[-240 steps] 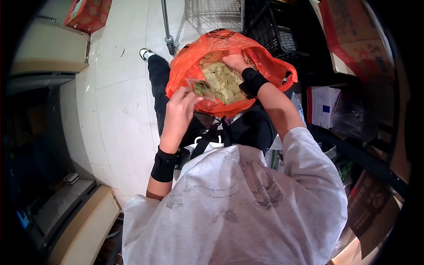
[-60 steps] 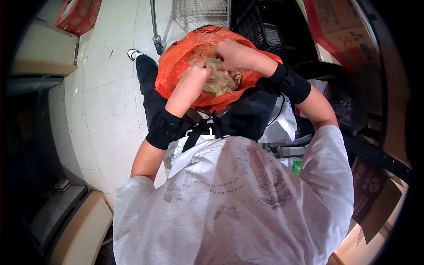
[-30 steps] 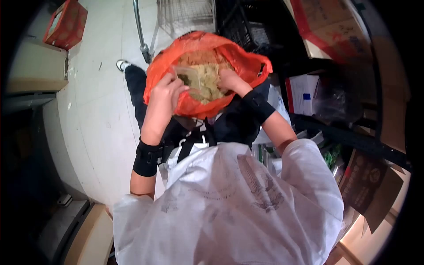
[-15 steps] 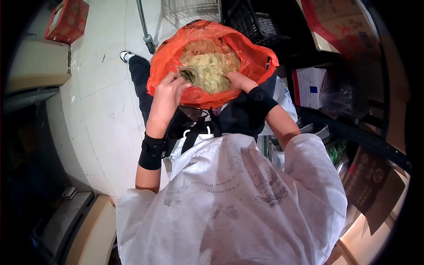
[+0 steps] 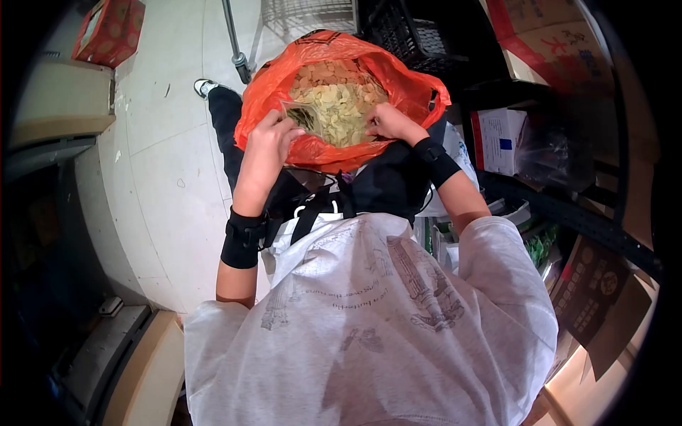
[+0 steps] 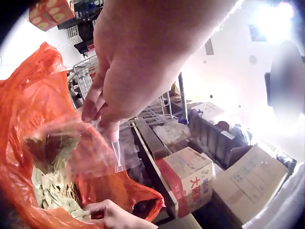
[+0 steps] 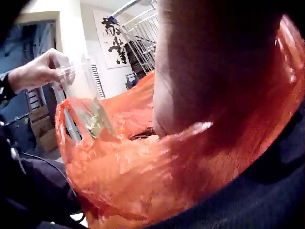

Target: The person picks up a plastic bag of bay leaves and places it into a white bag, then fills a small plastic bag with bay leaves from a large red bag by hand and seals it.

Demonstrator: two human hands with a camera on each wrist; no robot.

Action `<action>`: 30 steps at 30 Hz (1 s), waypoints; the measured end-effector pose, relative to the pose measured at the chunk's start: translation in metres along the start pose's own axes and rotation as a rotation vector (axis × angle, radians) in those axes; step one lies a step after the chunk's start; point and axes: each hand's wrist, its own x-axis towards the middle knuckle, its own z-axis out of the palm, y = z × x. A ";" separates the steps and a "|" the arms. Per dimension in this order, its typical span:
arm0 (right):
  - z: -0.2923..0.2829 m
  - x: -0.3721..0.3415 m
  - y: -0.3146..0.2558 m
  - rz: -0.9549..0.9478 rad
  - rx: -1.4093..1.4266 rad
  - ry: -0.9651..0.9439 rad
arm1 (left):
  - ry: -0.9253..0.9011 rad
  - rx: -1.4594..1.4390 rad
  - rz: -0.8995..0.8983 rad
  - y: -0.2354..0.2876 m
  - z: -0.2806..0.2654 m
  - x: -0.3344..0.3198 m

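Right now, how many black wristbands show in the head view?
2: the left wristband, by the left hand pinching a clear bag; the right wristband, by the right hand at the leaves in the orange bag. None looks hidden.

Head view fairly sharp — corners black, edges bowed, shadow across shirt [image 5: 369, 312] — left wrist view glaring upper right
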 end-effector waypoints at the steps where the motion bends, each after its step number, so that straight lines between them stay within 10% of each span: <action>1: -0.003 -0.001 -0.001 -0.002 0.000 -0.002 | -0.007 0.014 -0.007 0.000 -0.001 0.000; 21: -0.056 -0.045 -0.089 0.253 0.389 0.606 | -0.053 -0.019 0.018 0.003 0.018 0.026; 30: -0.053 -0.038 -0.155 0.087 0.788 0.836 | -0.087 -0.022 0.082 0.006 0.033 0.038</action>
